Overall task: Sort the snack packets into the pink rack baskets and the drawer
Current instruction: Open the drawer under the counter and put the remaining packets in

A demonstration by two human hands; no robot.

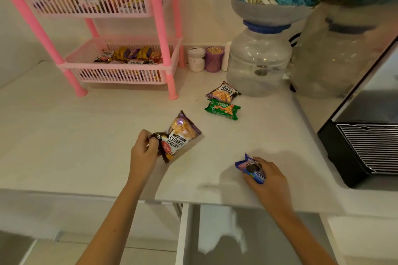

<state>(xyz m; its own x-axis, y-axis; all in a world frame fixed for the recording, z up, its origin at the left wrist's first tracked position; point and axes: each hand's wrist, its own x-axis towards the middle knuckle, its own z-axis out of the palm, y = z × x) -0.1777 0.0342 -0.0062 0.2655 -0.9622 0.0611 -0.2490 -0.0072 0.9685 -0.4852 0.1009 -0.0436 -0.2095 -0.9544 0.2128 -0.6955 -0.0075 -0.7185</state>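
a person sorts snacks at a pale desk (64, 135), both hands busy at its front edge. the left hand (143, 148) pinches one end of a salted peanuts packet (178, 135), fingers curled round the crimped seam, the rest of the bag lifted and angled toward the desk's middle. the right hand (267, 176) closes round a blue oreo packet (251, 168) just back from the front edge, above the open drawer (215, 232) that shows below the desk. two packets wait untouched toward the back right, beside the water dispenser (258, 64): a second peanuts packet (224, 92) and, touching it on the near side, a green biscuit packet (223, 109). the pink rack (161, 28) stands at the back left corner, its upper basket (90, 2) and lower basket (120, 66) both already holding packets. the risks from here look modest: the peanuts bag hangs from a thin pinch at one end and could slip or swing on the reach to the rack; the rack's light frame could shift if a hand knocks a post; and the oreo packet, so near the edge, could drop past the drawer if released carelessly
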